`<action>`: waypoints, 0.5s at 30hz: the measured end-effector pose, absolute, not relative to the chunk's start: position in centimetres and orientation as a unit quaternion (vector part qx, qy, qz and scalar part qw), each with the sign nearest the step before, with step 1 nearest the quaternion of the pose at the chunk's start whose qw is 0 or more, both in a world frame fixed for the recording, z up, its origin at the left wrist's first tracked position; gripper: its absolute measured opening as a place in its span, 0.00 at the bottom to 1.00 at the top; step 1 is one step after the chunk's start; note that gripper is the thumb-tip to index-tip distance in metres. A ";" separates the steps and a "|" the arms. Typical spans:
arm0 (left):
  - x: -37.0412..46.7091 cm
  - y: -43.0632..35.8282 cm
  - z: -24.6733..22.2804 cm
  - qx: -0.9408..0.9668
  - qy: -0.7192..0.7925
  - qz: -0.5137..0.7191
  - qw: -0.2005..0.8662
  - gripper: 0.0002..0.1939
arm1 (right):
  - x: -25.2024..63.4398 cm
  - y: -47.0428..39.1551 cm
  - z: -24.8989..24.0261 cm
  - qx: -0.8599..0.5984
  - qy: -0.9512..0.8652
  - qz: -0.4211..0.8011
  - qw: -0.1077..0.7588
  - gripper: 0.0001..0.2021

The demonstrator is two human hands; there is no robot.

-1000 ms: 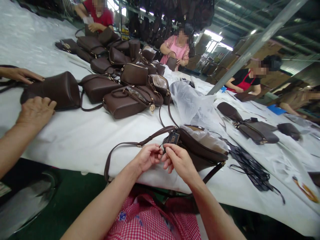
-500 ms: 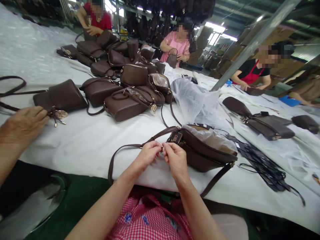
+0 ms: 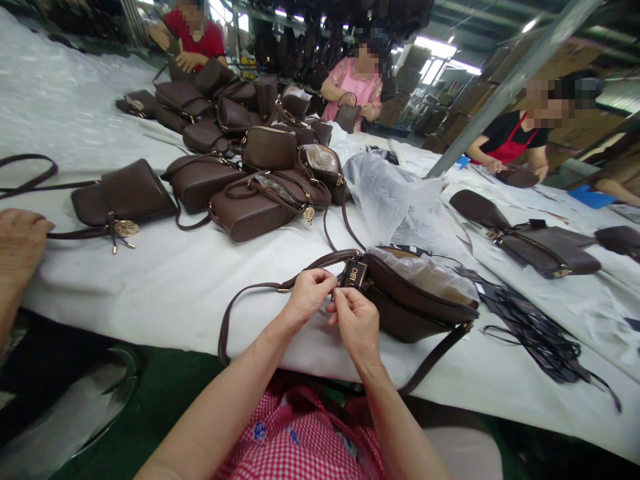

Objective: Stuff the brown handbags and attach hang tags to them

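On the white table point(image 3: 150, 287), near its edge, lies 1 brown bag point(image 3: 410, 313), top open. The left hand point(image 3: 310, 293) and right hand point(image 3: 359, 323) pinch their fingertips beside its black tag point(image 3: 355, 272); what they grip is too small to tell. The tag seems placed, its fastening probably unfinished.

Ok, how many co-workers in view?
5: red top behind the bag pile, pink apron centre back, red apron right, arm at right edge, hand at left edge. Others may be hidden.

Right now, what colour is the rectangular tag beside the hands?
The rectangular tag is black, clearest in the head view.
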State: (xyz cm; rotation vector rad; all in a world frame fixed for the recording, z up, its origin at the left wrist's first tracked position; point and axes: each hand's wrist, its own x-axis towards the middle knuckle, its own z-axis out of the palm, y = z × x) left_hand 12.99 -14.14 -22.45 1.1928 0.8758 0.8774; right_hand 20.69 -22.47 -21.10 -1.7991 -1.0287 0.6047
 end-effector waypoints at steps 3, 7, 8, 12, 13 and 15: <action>12.8 -13.9 -22.2 0.521 0.388 0.373 0.662 0.06 | 20.9 -23.4 -20.0 -0.748 -0.458 0.196 0.439 0.15; 12.7 -13.9 -21.8 0.429 0.348 0.314 0.772 0.07 | 21.6 -25.0 -17.7 -0.746 -0.493 0.083 0.440 0.12; 12.6 -13.9 -21.7 0.410 0.333 0.299 0.794 0.09 | 21.8 -25.3 -17.3 -0.739 -0.487 0.100 0.454 0.12; 12.1 -13.7 -21.9 0.371 0.307 0.264 0.836 0.16 | 21.9 -25.6 -17.2 -0.683 -0.488 0.267 0.474 0.13; 11.9 -13.6 -21.9 0.357 0.292 0.248 0.852 0.16 | 21.8 -25.5 -17.5 -0.676 -0.503 0.279 0.461 0.12; 11.6 -13.6 -22.2 0.306 0.240 0.212 0.897 0.13 | 21.7 -25.1 -18.0 -0.697 -0.511 0.246 0.440 0.11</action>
